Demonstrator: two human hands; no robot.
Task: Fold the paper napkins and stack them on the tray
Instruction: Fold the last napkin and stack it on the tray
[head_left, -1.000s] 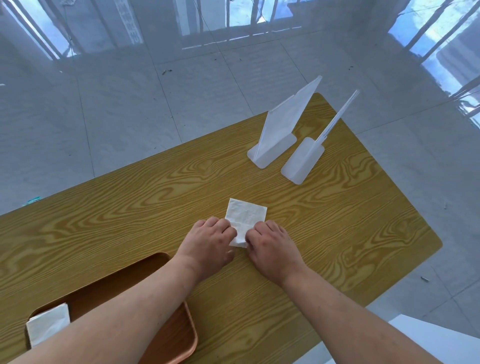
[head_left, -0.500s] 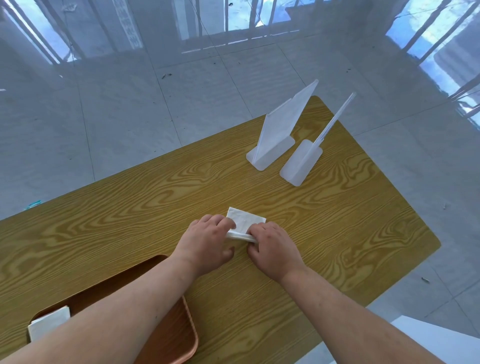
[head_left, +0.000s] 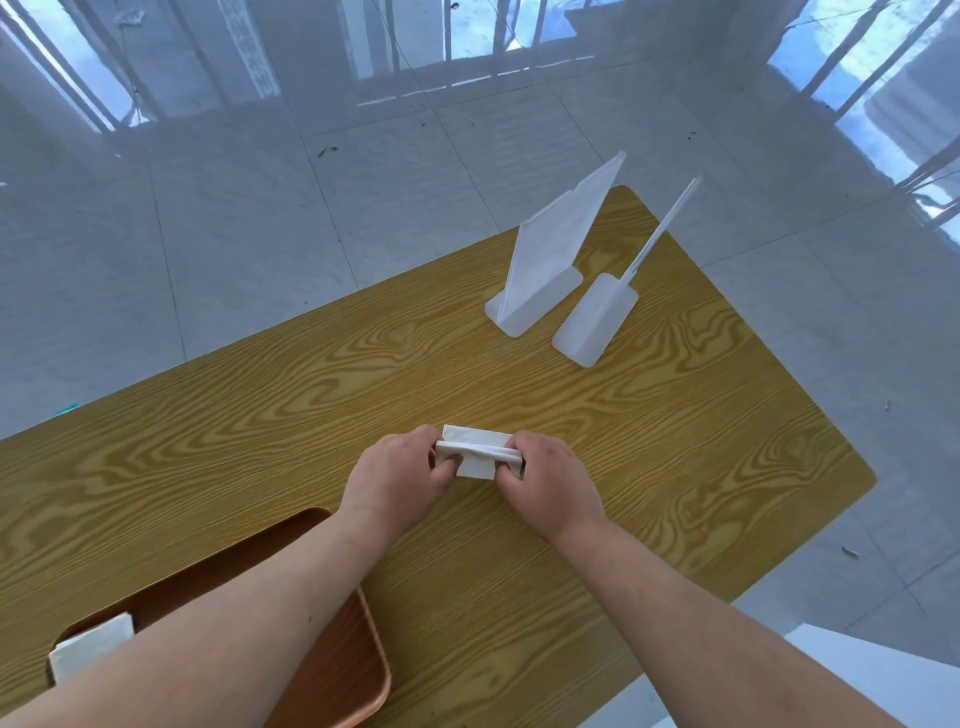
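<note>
White against wood-grain surface: gripping the napkin by both ends — left hand, right hand — presumably to keep edges aligned mid-fold. Kept near the tray for quick stacking.

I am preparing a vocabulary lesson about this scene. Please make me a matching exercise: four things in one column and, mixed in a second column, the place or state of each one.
Things:
1. half-folded napkin
2. folded napkin
3. tray
4. larger white stand

Places or states:
A. upright near the far right end of the table
B. brown, partly hidden by the left forearm
C. pinched between the left hand and the right hand
D. lying in the tray's left corner

Pairs: 1-C, 2-D, 3-B, 4-A.
</note>
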